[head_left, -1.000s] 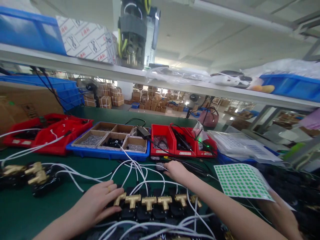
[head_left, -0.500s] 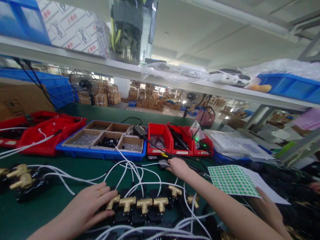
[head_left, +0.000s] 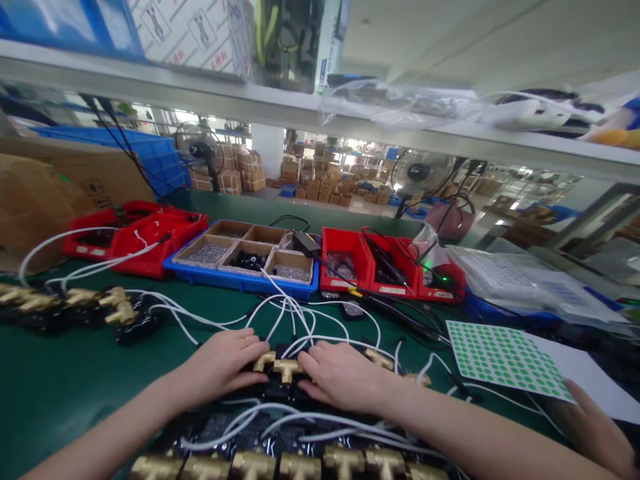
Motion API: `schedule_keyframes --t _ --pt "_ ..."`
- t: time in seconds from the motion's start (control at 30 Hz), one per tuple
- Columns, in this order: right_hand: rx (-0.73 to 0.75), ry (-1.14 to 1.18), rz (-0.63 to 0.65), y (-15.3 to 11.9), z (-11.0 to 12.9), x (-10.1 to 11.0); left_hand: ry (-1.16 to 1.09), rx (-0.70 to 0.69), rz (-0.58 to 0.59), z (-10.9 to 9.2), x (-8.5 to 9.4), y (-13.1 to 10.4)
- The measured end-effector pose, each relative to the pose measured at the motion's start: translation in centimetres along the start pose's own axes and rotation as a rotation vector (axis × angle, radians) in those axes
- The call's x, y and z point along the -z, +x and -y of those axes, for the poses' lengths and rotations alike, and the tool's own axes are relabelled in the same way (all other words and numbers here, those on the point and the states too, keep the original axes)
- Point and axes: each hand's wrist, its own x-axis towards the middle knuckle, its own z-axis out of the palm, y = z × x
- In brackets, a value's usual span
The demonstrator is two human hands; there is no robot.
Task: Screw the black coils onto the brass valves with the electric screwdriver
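My left hand (head_left: 227, 363) is closed at the left end of a short row of black-bodied valves with brass tee fittings (head_left: 287, 371), its thumb and fingers on the leftmost brass fitting. At the right end, my right hand (head_left: 343, 373) is closed round another valve, whose brass is mostly covered by the fingers. White cables (head_left: 295, 300) run from the valves over the green table. Nearer to me lies another row of brass tee valves (head_left: 254, 465). A few more brass fittings (head_left: 380, 360) lie beyond my right hand.
Another person's hand (head_left: 595, 427) holds a sheet of green round stickers (head_left: 505, 357) at right. Behind the valves stand a blue tray (head_left: 240, 280) of small parts and red bins (head_left: 345, 260). More valves (head_left: 123, 310) lie left. A shelf (head_left: 280, 100) crosses above.
My right hand has left the small dark container of metal bits near the red bins and come back to the valve row. The view has tilted downward and turned left.
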Motion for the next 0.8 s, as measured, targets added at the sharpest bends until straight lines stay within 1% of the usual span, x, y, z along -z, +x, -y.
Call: schedule_keyframes --t 0.07,0.13,0.27,0.4,0.47,0.57,0.63,0.7,0.8 --pt "0.027 0.013 0.003 0.6 -0.8 0.2 -0.090 0.078 0.043 0.0 0.2 0.1" --pt "0.053 0.046 0.010 1.1 -1.7 0.7 -0.146 0.123 0.052 0.1 0.4 0.3" --pt "0.076 0.168 0.032 2.5 -4.0 1.2 -0.268 0.178 0.068 1.5 0.6 1.1" --pt "0.059 0.306 0.073 4.1 -6.2 0.5 -0.429 0.194 0.128 3.5 0.4 2.7" --pt "0.038 0.347 0.072 4.5 -6.9 -0.1 -0.469 0.193 0.111 4.2 0.1 3.4" --pt "-0.020 0.347 0.011 4.5 -7.0 -0.9 -0.495 0.189 0.056 4.6 -0.4 4.2" --pt "-0.061 0.325 -0.047 4.3 -6.7 -1.3 -0.514 0.192 0.051 4.6 -0.7 4.4" --pt "-0.092 0.314 -0.092 4.3 -6.3 -1.6 -0.533 0.204 0.081 4.6 -0.8 4.6" --pt "-0.109 0.326 -0.101 4.7 -6.1 -1.8 -0.541 0.216 0.139 4.9 -0.8 5.2"
